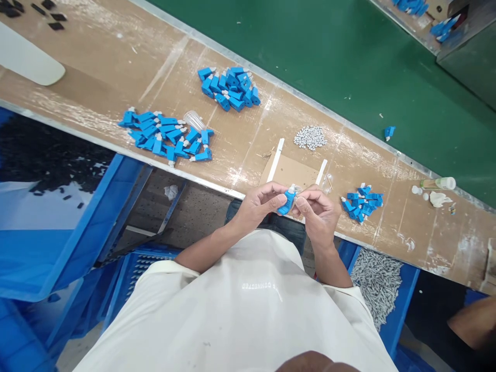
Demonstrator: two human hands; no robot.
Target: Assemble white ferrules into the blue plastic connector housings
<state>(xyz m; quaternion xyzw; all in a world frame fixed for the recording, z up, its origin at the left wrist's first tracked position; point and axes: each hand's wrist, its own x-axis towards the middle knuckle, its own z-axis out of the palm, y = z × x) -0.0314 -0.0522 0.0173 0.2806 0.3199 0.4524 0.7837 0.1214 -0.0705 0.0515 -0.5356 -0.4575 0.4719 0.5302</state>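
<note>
Currently clamping a blue part [285,203] in the left hand [259,206], thumb against fingers; pinching fingertips of the right hand [320,212] together just beside it, with grey bits [310,137] beyond both.

Fingers of the left hand [260,203] cover part of the blue piece [287,201]; what the right hand's [320,209] fingertips hold is too small to tell. At the worktop's [116,67] left end, the picture cuts off a pale panel [29,54] and black pieces [8,9]. Near its right end, a co-worker's arm [475,320] is cropped.
</note>
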